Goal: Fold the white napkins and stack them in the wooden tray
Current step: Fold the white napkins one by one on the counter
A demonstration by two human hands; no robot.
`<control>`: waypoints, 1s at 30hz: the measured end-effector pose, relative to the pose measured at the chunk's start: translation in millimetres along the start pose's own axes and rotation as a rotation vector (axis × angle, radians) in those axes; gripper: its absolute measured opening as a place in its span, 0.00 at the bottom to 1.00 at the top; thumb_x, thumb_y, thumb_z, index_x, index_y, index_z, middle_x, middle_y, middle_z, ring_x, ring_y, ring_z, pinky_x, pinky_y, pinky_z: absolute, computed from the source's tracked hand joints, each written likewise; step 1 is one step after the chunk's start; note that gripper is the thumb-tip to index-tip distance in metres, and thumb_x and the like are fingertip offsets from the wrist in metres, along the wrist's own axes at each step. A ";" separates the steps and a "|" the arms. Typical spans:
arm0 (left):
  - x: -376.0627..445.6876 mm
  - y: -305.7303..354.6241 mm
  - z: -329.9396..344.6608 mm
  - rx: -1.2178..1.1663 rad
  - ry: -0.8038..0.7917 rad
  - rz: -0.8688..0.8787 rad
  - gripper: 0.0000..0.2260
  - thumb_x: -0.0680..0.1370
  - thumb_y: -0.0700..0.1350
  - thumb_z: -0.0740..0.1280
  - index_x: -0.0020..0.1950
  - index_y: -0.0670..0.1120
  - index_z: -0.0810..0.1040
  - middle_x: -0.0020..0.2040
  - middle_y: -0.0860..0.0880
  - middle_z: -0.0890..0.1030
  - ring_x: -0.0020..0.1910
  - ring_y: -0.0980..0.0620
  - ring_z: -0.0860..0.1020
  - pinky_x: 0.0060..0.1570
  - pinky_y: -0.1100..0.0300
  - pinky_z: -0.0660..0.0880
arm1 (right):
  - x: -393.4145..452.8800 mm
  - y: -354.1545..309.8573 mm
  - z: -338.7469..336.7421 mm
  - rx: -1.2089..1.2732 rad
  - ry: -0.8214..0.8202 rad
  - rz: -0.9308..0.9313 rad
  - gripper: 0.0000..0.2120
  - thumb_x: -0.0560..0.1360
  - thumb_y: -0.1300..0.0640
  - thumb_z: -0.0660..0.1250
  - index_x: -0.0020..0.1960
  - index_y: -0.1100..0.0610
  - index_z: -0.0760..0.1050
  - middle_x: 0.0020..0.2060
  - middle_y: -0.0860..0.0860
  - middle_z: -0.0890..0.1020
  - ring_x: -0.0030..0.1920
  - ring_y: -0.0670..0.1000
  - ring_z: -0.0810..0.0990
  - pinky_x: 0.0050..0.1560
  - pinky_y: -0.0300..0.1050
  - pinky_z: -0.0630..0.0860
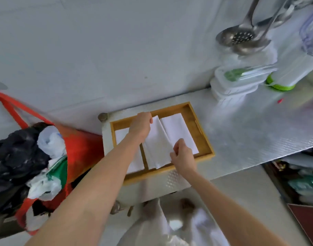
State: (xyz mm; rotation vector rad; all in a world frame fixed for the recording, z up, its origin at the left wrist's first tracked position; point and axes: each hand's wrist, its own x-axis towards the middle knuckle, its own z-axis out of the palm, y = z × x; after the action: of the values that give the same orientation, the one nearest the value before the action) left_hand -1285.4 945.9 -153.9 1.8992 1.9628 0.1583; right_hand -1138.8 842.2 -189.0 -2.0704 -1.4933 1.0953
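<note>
A wooden tray [203,132] sits on the metal counter, close to the wall. A folded white napkin [156,148] lies lengthwise in the tray's middle. My left hand [140,126] pinches its far end. At the near right edge of that napkin, my right hand [182,154] pinches the cloth. Another folded napkin [179,129] lies flat on the tray's right side. A third folded napkin [121,136] lies on the left side, partly hidden under my left forearm.
The metal counter [258,128] stretches to the right. Stacked plastic containers [235,86] stand at its back, with ladles [241,38] hanging above. A red bag [77,144] stuffed with plastic bags hangs on the left. More white cloth [180,228] lies below the counter edge.
</note>
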 end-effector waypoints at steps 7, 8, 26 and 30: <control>25.0 -24.3 14.4 0.082 -0.007 0.196 0.14 0.77 0.31 0.60 0.57 0.47 0.76 0.58 0.47 0.78 0.56 0.46 0.76 0.58 0.57 0.66 | -1.2 -13.4 35.6 -0.016 -0.007 0.114 0.08 0.79 0.64 0.57 0.50 0.50 0.66 0.41 0.50 0.75 0.39 0.49 0.76 0.35 0.39 0.77; 28.2 -27.0 15.9 0.065 -0.018 0.203 0.15 0.78 0.31 0.60 0.57 0.47 0.76 0.59 0.47 0.78 0.57 0.46 0.76 0.57 0.58 0.65 | -0.5 -14.4 37.4 -0.032 -0.012 0.119 0.09 0.79 0.64 0.57 0.51 0.50 0.66 0.41 0.50 0.75 0.39 0.49 0.77 0.36 0.39 0.77; 35.7 -46.5 25.2 0.244 -0.169 0.413 0.19 0.76 0.33 0.63 0.65 0.48 0.73 0.64 0.48 0.71 0.62 0.48 0.71 0.58 0.55 0.70 | -12.5 -23.2 44.2 -0.409 -0.009 -0.035 0.14 0.78 0.52 0.64 0.64 0.49 0.70 0.56 0.49 0.73 0.51 0.49 0.74 0.52 0.43 0.78; 36.1 -15.0 7.0 0.375 -0.099 0.479 0.12 0.79 0.43 0.63 0.62 0.47 0.75 0.62 0.47 0.73 0.60 0.47 0.71 0.59 0.52 0.69 | -10.5 -20.6 20.8 -0.480 0.040 -0.132 0.11 0.78 0.49 0.64 0.57 0.52 0.78 0.50 0.48 0.70 0.45 0.47 0.72 0.40 0.39 0.75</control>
State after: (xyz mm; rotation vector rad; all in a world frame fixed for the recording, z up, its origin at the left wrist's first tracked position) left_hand -1296.6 978.9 -173.0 2.5417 1.5188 -0.1823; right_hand -1169.1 837.3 -184.3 -2.2292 -1.9919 0.6877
